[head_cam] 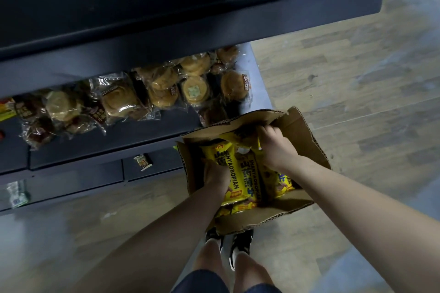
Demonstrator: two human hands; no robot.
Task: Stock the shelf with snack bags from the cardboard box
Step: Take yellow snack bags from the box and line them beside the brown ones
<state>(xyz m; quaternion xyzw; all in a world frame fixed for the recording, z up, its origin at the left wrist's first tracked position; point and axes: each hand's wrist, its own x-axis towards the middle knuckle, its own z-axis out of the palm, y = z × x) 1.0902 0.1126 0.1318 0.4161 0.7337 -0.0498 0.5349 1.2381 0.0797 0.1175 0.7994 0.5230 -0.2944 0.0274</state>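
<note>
Looking straight down into a cardboard box [307, 131], open on the floor [357, 74], its far edge pushed up against the front edge of the lower shelf [95, 147] near the right-hand corner. Flaps [252, 219] folded outward on every side. Packed inside with yellow snack bags [232, 173], upright and touching one another.

Gripping the left edge of the nearest bag with the left hand [215, 175], fingers [210, 165] curled round the wrapper and partly buried beside the box's left wall. Reaching to the far side with the right hand [276, 147], fingers [267, 132] bent down over the bag tops, apparently pinching one, the tips hidden behind the far flap.

Along the shelf's back edge, clear pastry packs [119, 100] in a loose row; in front of them a bare strip up to the front lip. Overhanging all that, a dark upper shelf [190, 7]. On the base below the front edge, a small packet [142, 162]. Right of the box, open wood-pattern floor. Just beside the near flap, black-and-white shoes [240, 242].
</note>
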